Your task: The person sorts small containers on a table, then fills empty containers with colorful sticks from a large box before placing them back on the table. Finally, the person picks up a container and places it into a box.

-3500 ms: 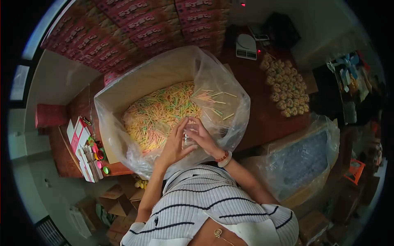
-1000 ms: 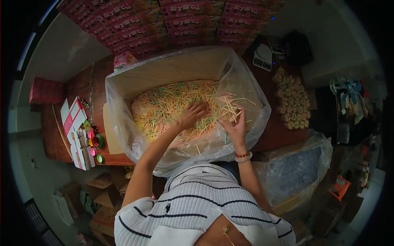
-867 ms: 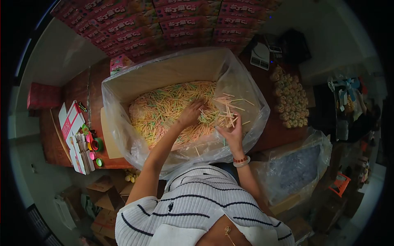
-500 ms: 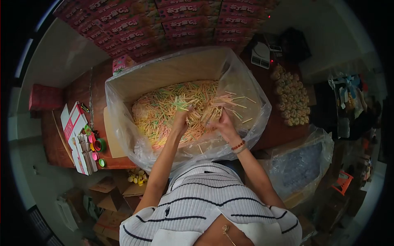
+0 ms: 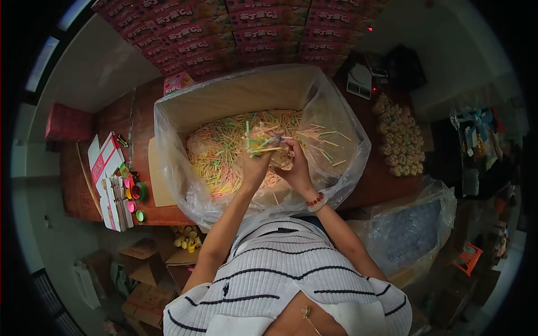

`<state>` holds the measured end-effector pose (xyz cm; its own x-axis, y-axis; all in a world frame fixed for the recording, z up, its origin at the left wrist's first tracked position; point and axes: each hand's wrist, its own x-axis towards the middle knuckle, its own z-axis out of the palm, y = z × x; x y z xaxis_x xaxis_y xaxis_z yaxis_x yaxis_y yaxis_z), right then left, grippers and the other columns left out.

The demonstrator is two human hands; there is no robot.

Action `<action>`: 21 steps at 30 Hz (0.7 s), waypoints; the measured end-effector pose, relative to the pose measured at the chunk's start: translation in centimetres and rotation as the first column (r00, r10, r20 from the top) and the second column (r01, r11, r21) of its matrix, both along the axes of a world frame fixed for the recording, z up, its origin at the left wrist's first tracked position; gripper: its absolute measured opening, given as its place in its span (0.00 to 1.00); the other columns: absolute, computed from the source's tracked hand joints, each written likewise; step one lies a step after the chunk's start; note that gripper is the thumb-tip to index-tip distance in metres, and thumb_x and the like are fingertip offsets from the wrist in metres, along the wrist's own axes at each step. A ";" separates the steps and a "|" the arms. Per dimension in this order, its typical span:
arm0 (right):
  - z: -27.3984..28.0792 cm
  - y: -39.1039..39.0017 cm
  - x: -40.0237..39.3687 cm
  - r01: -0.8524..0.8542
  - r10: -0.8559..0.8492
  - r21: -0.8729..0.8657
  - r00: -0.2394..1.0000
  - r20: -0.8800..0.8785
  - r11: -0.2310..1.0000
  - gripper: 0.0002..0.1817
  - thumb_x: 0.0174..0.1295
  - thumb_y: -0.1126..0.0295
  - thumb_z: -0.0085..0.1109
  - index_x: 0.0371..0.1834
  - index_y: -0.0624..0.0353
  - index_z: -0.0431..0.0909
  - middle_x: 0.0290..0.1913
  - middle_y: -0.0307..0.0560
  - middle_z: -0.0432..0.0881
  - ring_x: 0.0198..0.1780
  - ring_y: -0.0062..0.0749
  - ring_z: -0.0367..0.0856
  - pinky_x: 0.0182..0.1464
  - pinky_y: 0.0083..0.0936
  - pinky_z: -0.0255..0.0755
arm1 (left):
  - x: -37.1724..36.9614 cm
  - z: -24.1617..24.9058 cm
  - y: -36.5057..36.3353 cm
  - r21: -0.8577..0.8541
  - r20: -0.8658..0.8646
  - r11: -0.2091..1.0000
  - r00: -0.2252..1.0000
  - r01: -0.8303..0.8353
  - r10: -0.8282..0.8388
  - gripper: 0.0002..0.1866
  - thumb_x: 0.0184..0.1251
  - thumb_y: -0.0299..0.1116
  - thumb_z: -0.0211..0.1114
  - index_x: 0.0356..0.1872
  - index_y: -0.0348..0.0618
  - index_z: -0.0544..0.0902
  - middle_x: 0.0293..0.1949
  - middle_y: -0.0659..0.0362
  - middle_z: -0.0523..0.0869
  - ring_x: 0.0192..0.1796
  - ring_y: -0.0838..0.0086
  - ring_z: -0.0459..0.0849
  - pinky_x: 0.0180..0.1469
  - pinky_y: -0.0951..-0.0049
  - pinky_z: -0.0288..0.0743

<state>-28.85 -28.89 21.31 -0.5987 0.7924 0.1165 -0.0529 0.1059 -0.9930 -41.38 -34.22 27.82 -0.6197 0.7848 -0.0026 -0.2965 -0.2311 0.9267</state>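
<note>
Over a large carton lined with clear plastic (image 5: 168,140), my two hands are close together. My left hand (image 5: 256,165) is closed around a bunch of thin pastel sticks (image 5: 261,147), their ends poking out in several directions. Beside it, my right hand (image 5: 298,171) curls around a small see-through bag-like thing (image 5: 284,161); its exact kind is hard to make out. Below both hands lies a heap of loose pink, yellow and green sticks (image 5: 218,159). More sticks (image 5: 322,137) are scattered on the liner to the right.
Pink printed boxes (image 5: 263,36) are stacked behind the carton. To the right are a white scale (image 5: 358,81) and rows of small bundles (image 5: 401,137). Flat cardboard pieces (image 5: 115,201) and coloured tape rolls (image 5: 139,192) lie left. A plastic-lined box (image 5: 412,229) stands at lower right.
My right hand has moved left and up to meet my left hand. Both have risen off the heap, with the sticks and the see-through thing now held together. The view has shifted slightly.
</note>
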 end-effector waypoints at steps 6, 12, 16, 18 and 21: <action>-0.7 -0.6 0.2 0.079 -0.085 0.078 0.994 0.068 0.994 0.41 0.46 0.78 0.80 0.64 0.58 0.69 0.59 0.50 0.78 0.61 0.40 0.81 0.63 0.34 0.76 | 0.5 -1.9 0.1 0.055 -0.184 0.984 0.970 0.170 -0.157 0.14 0.70 0.32 0.71 0.51 0.38 0.79 0.48 0.54 0.88 0.59 0.66 0.85 0.68 0.63 0.72; -1.6 -0.5 0.7 0.072 -0.071 -0.031 0.997 0.029 0.997 0.40 0.46 0.80 0.79 0.65 0.58 0.69 0.61 0.50 0.76 0.64 0.41 0.78 0.65 0.34 0.75 | -0.5 -1.7 -0.4 0.111 -0.210 0.931 0.924 0.348 -0.320 0.23 0.77 0.50 0.59 0.55 0.38 0.78 0.58 0.51 0.84 0.69 0.61 0.78 0.78 0.58 0.58; -4.6 2.5 1.3 0.089 -0.087 -0.102 0.996 0.025 0.991 0.42 0.44 0.79 0.79 0.65 0.57 0.70 0.61 0.49 0.75 0.63 0.41 0.77 0.63 0.35 0.74 | -5.3 -4.5 -0.9 -0.118 -0.146 0.983 0.977 0.141 -0.157 0.30 0.74 0.47 0.60 0.68 0.36 0.71 0.66 0.47 0.78 0.73 0.58 0.72 0.77 0.58 0.60; -4.3 3.5 2.2 0.105 -0.143 0.242 0.979 0.142 0.965 0.42 0.42 0.78 0.79 0.64 0.58 0.71 0.62 0.49 0.74 0.62 0.43 0.77 0.63 0.35 0.74 | -8.0 -7.6 -2.1 -0.380 -0.513 0.917 0.796 0.123 -0.320 0.33 0.69 0.44 0.65 0.70 0.37 0.69 0.68 0.46 0.76 0.74 0.55 0.70 0.78 0.55 0.59; -3.2 5.1 3.0 0.024 -0.051 0.174 0.987 0.151 0.984 0.42 0.41 0.78 0.79 0.64 0.58 0.71 0.63 0.48 0.73 0.63 0.44 0.76 0.65 0.35 0.72 | -6.7 -12.8 -2.6 -0.622 -0.750 0.780 0.342 -0.072 -0.567 0.46 0.55 0.36 0.73 0.77 0.45 0.62 0.76 0.42 0.65 0.79 0.45 0.60 0.80 0.46 0.52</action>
